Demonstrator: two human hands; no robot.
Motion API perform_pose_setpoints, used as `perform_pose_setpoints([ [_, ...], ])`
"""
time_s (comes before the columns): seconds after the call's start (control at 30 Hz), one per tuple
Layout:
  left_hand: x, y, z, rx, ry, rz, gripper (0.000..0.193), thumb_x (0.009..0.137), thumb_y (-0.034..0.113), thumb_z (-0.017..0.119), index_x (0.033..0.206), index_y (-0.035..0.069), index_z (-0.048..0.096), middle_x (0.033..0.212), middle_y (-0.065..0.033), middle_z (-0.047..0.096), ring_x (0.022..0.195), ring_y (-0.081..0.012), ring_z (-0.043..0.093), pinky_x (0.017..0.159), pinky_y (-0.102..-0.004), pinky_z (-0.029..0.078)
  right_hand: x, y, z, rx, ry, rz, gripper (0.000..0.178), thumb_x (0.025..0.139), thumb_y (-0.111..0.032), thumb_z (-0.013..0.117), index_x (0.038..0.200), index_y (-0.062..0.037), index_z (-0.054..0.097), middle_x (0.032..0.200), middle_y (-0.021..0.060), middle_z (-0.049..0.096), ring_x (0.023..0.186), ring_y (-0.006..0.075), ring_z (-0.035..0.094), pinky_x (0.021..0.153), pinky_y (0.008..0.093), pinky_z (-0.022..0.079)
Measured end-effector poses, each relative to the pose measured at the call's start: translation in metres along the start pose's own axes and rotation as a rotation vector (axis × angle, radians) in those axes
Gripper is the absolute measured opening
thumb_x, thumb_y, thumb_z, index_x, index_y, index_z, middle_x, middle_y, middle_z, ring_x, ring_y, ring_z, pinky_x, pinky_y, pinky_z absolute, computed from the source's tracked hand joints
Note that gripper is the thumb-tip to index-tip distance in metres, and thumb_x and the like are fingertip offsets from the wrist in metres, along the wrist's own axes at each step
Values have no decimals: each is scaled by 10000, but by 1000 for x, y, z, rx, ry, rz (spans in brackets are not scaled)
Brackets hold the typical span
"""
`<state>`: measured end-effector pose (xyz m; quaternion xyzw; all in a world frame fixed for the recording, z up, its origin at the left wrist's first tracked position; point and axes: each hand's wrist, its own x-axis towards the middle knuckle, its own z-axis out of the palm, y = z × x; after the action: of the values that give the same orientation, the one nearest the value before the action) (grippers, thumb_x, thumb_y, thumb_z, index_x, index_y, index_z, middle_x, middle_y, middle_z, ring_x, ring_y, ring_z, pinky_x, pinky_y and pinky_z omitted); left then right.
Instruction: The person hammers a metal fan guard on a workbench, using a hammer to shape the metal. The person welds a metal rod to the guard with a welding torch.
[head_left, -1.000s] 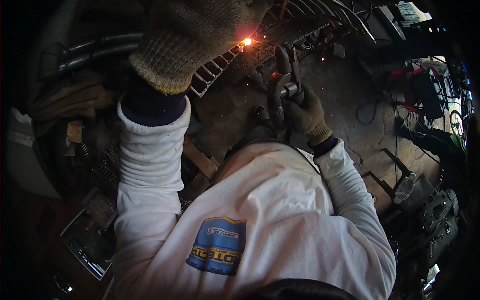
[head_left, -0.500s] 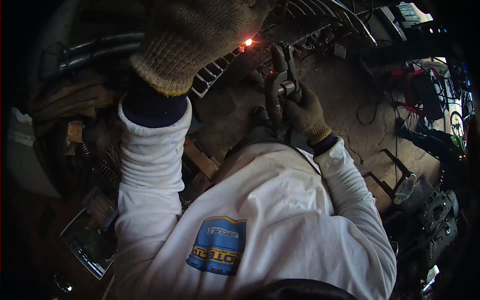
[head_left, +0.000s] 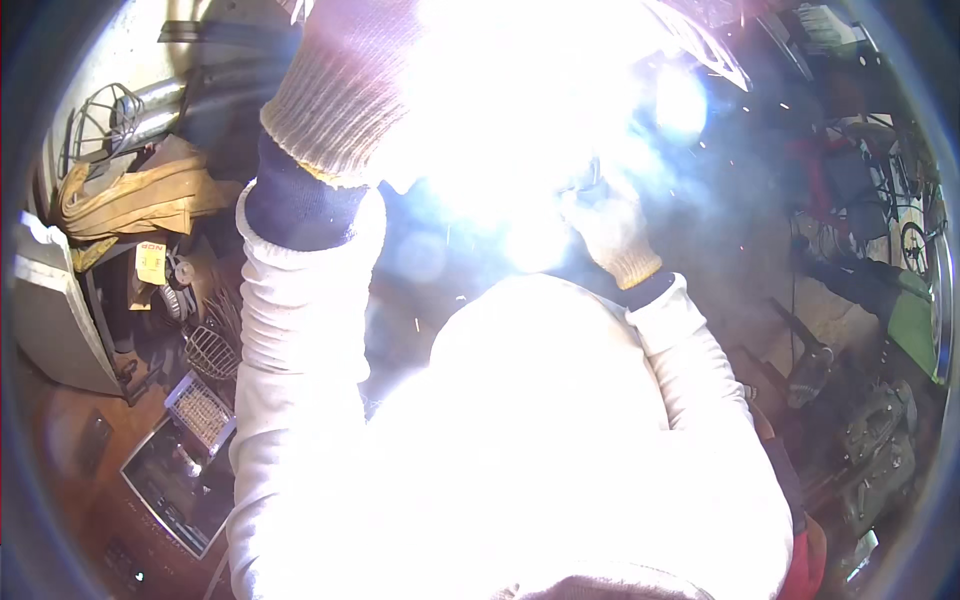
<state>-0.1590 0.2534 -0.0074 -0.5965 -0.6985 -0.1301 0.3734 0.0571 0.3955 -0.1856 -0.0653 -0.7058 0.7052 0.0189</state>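
A blinding white welding arc (head_left: 540, 90) burns at the top centre and washes out the workpiece. My left hand (head_left: 345, 95), in a knitted work glove with a yellow-edged cuff, reaches up to the left side of the glare. Its fingers are lost in the light. Lower and to the right, my right hand (head_left: 612, 230), gloved alike, is closed around a metal clamp (head_left: 592, 172). Only a small dark bit of that clamp shows through the glare. Both forearms are in white sleeves.
Sparks and bluish smoke drift to the right. Folded tan material (head_left: 145, 195), a wire basket (head_left: 210, 352) and a framed dark panel (head_left: 175, 490) lie at the left. Dark machine parts (head_left: 880, 435) stand at the right, near what looks like a person's dark trouser leg (head_left: 850, 280).
A small orange glow has become a blazing arc, lighting the surroundings and hiding the workpiece and most of the clamp. Both hands stay in nearly the same places.
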Motion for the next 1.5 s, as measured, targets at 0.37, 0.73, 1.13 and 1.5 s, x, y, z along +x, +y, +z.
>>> perform_pose_setpoints([
  [0.37,15,8,-23,-540,-66,-331,214,949,156,711,1139,65,754,987,-113,775,859,-233,752,759,-341,621,-7,-4,2,116,98,173,367,885,-181,752,1197,-18,649,972,49,714,784,110,681,693,268,545],
  [0.73,28,7,-30,-335,-86,-168,186,924,115,715,1097,59,756,965,-111,768,877,-260,750,765,-353,617,-4,0,0,38,78,215,443,855,-261,803,1196,-15,663,1022,83,743,905,155,702,808,312,553],
  [1.13,29,11,-33,-333,-164,-237,219,892,43,702,1107,46,748,987,-126,768,861,-258,753,773,-352,619,-2,-9,0,-57,70,207,463,853,-279,803,1206,-14,664,1016,102,743,908,167,705,812,329,558],
  [1.5,39,17,-45,-231,-181,-203,240,880,20,663,1107,53,733,946,-128,751,843,-294,736,766,-389,605,-4,-21,2,-72,77,217,482,844,-265,791,1228,-13,645,1040,117,745,931,195,718,822,343,560],
])
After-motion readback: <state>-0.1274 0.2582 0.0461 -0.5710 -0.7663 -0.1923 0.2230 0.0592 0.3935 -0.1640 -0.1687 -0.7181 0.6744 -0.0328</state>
